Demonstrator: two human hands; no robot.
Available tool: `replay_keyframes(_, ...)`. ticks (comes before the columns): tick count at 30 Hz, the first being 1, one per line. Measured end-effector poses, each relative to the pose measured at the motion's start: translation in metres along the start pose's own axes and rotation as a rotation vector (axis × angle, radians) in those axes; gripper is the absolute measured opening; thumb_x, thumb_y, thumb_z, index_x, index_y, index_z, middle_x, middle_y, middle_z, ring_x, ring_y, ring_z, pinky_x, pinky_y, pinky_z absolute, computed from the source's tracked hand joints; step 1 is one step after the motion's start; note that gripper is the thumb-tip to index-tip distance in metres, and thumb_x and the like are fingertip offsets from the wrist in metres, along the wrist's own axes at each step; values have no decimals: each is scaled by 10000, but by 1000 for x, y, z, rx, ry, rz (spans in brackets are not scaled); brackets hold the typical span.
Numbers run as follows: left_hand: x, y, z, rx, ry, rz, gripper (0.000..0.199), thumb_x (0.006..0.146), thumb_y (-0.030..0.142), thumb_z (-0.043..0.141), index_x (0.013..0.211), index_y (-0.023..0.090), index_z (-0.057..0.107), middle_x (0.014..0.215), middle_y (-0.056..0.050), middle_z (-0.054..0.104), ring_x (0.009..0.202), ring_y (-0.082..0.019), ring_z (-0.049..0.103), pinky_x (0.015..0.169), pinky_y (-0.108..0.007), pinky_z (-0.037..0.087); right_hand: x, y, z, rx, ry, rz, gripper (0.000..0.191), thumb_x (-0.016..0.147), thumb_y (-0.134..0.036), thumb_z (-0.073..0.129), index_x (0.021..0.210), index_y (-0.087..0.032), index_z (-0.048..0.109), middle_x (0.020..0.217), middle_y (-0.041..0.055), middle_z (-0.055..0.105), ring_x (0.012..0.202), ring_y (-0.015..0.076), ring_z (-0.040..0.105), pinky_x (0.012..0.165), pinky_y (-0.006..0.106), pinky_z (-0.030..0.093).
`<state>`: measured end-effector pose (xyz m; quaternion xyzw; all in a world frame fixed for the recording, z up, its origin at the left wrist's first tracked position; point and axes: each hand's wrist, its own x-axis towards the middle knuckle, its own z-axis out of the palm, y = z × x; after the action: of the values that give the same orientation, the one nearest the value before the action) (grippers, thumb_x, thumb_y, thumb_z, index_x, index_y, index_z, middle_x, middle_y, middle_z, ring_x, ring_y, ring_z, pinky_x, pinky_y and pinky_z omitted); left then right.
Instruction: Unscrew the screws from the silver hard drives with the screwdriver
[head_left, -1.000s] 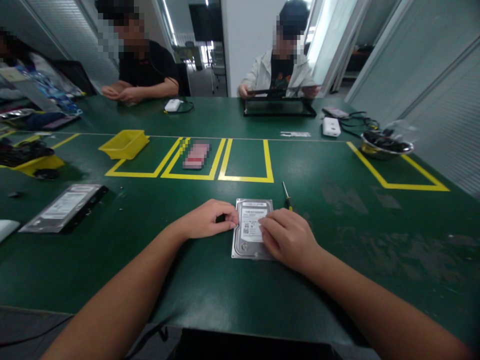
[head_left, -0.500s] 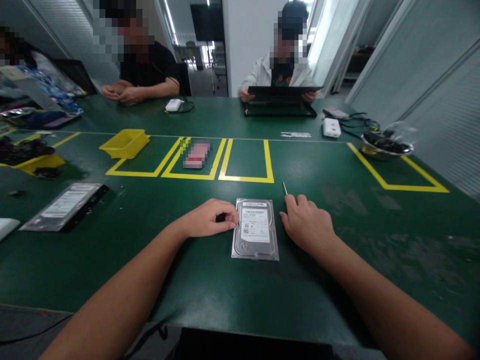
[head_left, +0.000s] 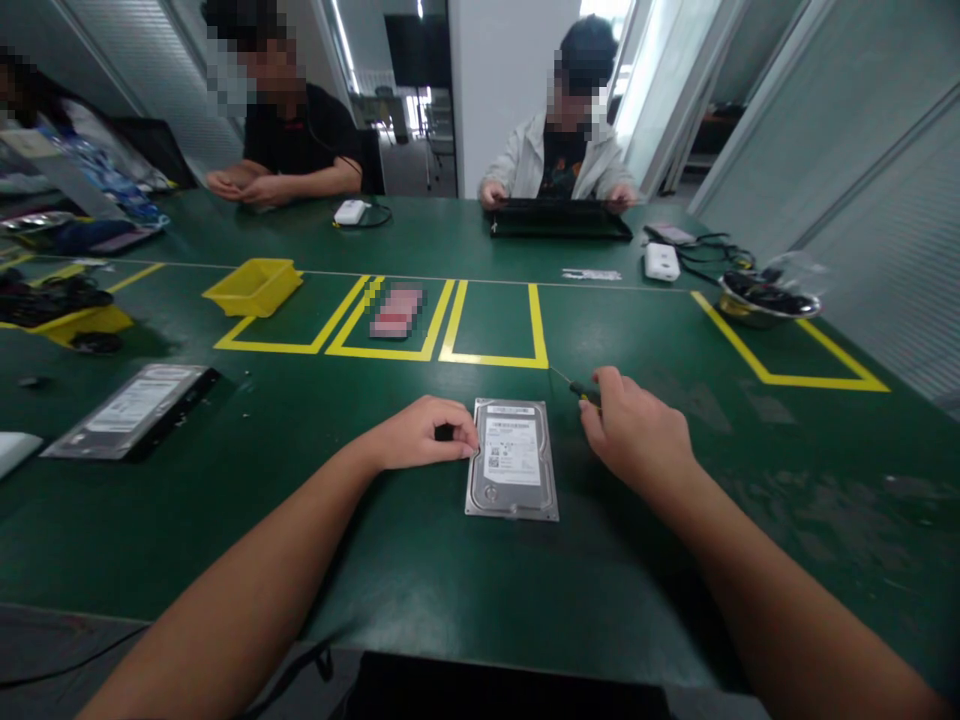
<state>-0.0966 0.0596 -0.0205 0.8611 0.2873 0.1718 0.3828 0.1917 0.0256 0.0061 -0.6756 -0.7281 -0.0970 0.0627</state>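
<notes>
A silver hard drive (head_left: 513,460) with a white label lies flat on the green table (head_left: 465,580), label side up. My left hand (head_left: 420,435) rests at its left edge, fingers curled and thumb tip pinched against the drive's side. To the right of the drive, my right hand (head_left: 637,425) is closed around a screwdriver (head_left: 576,388). The thin shaft points up and left past the drive's top right corner, and only part of the dark handle with yellow shows.
Another hard drive (head_left: 139,405) lies at left. Yellow taped outlines (head_left: 495,360) mark the table, near a yellow bin (head_left: 255,287). A metal bowl of dark parts (head_left: 769,298) stands at right. Across the table, a person (head_left: 559,160) holds a black panel (head_left: 559,217).
My right hand has shifted slightly right and turned, so the screwdriver tilts further left and shows some handle. My left hand stays at the drive. The person opposite has lowered the black panel.
</notes>
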Motion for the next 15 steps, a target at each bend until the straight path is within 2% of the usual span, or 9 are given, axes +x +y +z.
replay_keyframes(3,1,-1,0,-24,-5,-3,114,864,246,664,890,141,702,845,-32,670,773,-117,613,741,-251,482,8,13,-6,146,93,88,274,929,-424,491,1073,-194,531,952,87,679,779,246,639,559,300,324)
replay_keyframes(5,2,-3,-1,-42,-10,5,116,861,246,668,896,140,702,851,-32,672,778,-116,617,742,-250,486,13,21,-9,285,148,147,299,884,-475,566,991,-196,565,808,56,656,706,219,600,572,298,340)
replay_keyframes(8,2,-5,-1,-56,-13,14,114,856,242,673,902,142,703,852,-31,674,777,-115,621,736,-248,488,20,27,-16,550,300,162,301,813,-472,673,906,-195,602,649,-4,571,595,159,523,575,287,369)
replay_keyframes(12,1,-6,-1,-57,-13,19,110,850,236,674,897,141,704,835,-30,672,765,-116,620,724,-244,485,26,21,-39,1035,474,57,244,811,-414,698,895,-194,635,665,-23,568,536,108,490,498,249,372)
replay_keyframes(15,1,-5,0,-60,-10,20,104,844,227,676,893,138,701,829,-29,671,764,-115,617,722,-241,482,30,9,-61,1242,584,-98,219,839,-421,688,905,-214,662,660,-34,542,518,93,491,466,237,373)
